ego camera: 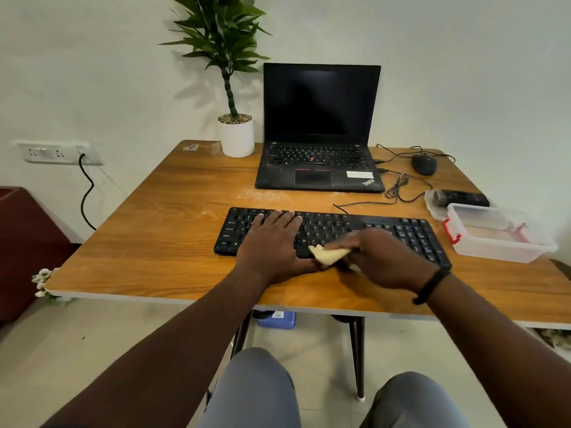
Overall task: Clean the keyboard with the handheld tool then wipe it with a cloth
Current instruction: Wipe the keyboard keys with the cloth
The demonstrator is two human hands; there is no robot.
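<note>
wood-grain table (148,242) fills the view, and from the left edge we pick up a wall socket strip (58,153) with a black cable hanging off it, then a potted plant (236,135) in a white pot at the back of the table, then an open thinkpad laptop (319,134) with a dark screen beside it

now the action: the black keyboard (414,236) lies across the front of the table, and the left hand (272,242) is laid flat on its left half, fingers straight and spread over the keys, looks like it's there to pin the board down so it won't skate while it's rubbed

just beside it the right hand (380,257) has a pale yellow cloth (329,255) bunched in its curled fingers, pressed at the keyboard's near edge around the middle; the hand is blurred, so this reads as the wiping stage in full swing

further right, a wired mouse (425,164) sits at the back, and a dark handheld tool (460,199) rests on a clear lid, parked out of the way, with an open clear plastic box (500,231) with red clips beside the keyboard's right end
</note>
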